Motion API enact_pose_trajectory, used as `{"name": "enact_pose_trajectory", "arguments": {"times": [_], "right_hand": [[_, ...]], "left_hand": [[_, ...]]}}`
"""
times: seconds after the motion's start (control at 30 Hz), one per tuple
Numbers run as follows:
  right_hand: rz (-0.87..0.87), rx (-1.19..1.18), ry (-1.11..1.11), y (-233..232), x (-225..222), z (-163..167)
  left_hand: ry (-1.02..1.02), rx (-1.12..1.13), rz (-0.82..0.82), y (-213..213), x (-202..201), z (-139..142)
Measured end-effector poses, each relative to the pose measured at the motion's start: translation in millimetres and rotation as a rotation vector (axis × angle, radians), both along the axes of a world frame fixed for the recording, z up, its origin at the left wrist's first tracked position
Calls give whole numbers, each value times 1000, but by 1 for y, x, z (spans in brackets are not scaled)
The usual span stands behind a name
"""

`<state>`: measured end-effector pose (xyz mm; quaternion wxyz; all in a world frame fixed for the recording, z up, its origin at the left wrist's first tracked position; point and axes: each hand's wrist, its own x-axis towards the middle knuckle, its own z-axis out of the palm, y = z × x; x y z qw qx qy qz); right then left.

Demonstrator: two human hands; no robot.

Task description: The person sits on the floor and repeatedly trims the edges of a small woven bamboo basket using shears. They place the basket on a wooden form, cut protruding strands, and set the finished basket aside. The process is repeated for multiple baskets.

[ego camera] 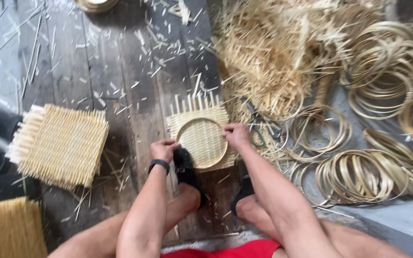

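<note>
Head view: left hand [164, 149] grips round bamboo hoop [201, 142] at 9 o'clock, right hand [236, 135] pinches its rim at 3; hoop lies on woven mat [198, 118], centre floor. Scissors [260, 128] just right.

Two hands are seen, the left hand [164, 149] and the right hand [236, 135], and one black wristband [158, 165] is worn. One round hoop [201, 143] is pressed on one square woven mat [198, 120]. One stack of woven mats [59, 145] is counted at the left. One pair of scissors [260, 125] is seen. The loose bamboo rings [359, 174] at the right cannot be counted exactly.
</note>
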<state>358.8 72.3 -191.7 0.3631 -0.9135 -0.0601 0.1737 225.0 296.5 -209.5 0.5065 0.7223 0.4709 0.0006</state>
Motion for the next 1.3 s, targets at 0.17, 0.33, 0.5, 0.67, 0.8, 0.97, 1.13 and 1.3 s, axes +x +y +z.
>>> {"name": "enact_pose_trajectory", "arguments": {"times": [0.17, 0.33, 0.5, 0.67, 0.8, 0.97, 1.13, 1.3], "right_hand": [[11, 74, 63, -7, 6, -3], [87, 2, 189, -13, 20, 7], [437, -41, -279, 5, -17, 37], [989, -261, -662, 24, -88, 20], [942, -213, -900, 13, -94, -26], [856, -197, -932, 15, -94, -42], [939, -238, -601, 18, -89, -15], [666, 213, -655, 19, -19, -17]], "left_hand": [[11, -10, -31, 0, -4, -6], [-42, -216, -6, 2, -3, -7], [30, 433, -388, 1, 19, 4], [-523, 711, -696, -14, 57, -13], [-461, 605, -548, -23, 64, -40], [-347, 537, -536, -20, 66, -57], [-399, 457, -554, -14, 64, -56], [-396, 629, -617, -16, 55, -61]]}}
